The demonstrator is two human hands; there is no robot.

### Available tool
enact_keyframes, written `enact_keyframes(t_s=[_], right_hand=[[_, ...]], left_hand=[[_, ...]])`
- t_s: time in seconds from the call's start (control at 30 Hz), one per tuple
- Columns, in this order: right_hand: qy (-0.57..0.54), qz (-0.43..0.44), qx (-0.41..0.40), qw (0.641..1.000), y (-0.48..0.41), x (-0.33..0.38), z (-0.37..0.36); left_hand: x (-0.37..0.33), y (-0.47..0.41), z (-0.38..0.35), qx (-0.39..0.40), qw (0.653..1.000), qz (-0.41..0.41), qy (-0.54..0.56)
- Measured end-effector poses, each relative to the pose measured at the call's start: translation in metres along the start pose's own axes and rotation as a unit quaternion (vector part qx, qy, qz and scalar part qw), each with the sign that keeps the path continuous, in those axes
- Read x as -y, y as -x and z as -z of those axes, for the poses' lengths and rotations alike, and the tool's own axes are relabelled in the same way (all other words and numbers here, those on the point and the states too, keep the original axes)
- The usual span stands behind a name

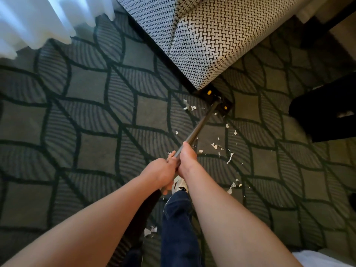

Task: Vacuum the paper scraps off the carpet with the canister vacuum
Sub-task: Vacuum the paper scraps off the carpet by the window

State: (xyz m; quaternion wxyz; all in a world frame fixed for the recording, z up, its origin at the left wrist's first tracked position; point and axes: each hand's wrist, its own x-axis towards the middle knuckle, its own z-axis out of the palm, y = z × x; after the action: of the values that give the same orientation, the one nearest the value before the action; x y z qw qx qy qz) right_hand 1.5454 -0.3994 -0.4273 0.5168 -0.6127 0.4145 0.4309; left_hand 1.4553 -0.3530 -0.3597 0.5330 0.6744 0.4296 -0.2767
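Note:
Both hands grip the metal vacuum wand [202, 122], which slants up and to the right. My left hand [159, 173] holds the lower end and my right hand [187, 157] wraps the tube just above it. The black floor head [216, 100] with yellow spots lies flat on the patterned carpet [92, 116], its far edge tucked under the corner of the woven ottoman. White paper scraps [230, 158] are scattered right of the wand, a few more scraps [189, 107] lie left of the head, and one piece [150, 231] sits near my leg.
A black-and-white woven ottoman [202, 39] stands at the top centre. White curtains [38, 18] hang at the upper left. Dark furniture [327, 110] fills the right side. My jeans leg and shoe [179, 218] are below the hands, with a black hose [142, 218] beside them.

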Motion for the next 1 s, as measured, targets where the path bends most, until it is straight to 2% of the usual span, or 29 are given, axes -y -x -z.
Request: enact_keyframes(t_s=[0.43,1.0], right_hand=[[0.016,0.005,0.015,1.000,0.041,-0.075,-0.028],[0.022,0.002,0.033,0.999,0.080,-0.134,-0.051]], left_hand=[[0.072,0.046,0.027,0.002,0.998,0.026,0.054],[0.129,0.085,0.044,-0.015,0.998,0.039,0.055]])
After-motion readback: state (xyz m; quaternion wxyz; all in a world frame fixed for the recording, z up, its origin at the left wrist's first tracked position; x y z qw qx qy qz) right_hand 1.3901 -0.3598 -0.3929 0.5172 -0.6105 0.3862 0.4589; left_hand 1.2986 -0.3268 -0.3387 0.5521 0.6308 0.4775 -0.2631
